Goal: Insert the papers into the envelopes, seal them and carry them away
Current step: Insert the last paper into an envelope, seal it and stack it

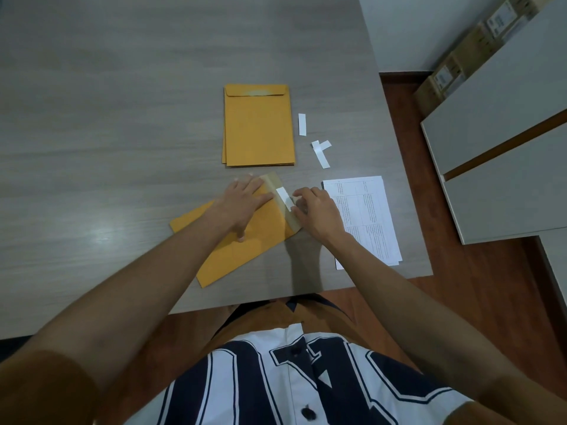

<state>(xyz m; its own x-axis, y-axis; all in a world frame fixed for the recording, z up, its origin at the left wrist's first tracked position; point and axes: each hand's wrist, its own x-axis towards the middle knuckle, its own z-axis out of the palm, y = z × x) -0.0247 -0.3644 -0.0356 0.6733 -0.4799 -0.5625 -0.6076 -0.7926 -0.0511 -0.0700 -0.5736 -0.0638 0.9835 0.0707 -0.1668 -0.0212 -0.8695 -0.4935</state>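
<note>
- The yellow-brown paper envelope point(245, 240) that I work on lies slanted on the grey wood-grain counter point(122, 133), near its front edge, with the flap end pointing away from me and to the right.
- My left hand point(245, 207) lies flat and open on the upper part of this envelope, fingers spread, palm pressing down; it grasps nothing.
- The flap point(285, 207) of the envelope is open and shows a paler strip along the envelope's upper right edge, just beside my left hand.
- A small white paper strip point(284, 197) is on the flap, between my two hands.
- My right hand point(316, 210) is at the flap, with fingers bent; the fingertips point(299, 197) touch the lower end of the white strip and seem to pinch it, but I cannot tell surely if it is gripped.
- A stack of the same yellow-brown envelopes point(259, 127) lies straight on the counter beyond my hands, apart from them, flaps closed at the far end.
- To the right of the stack there are loose white strips: one single strip point(303, 124) and two crossed ones point(321, 152).
- White printed paper sheets point(368, 216) lie on the counter just to the right of my right hand, partly under my wrist, near the counter's right edge.
</note>
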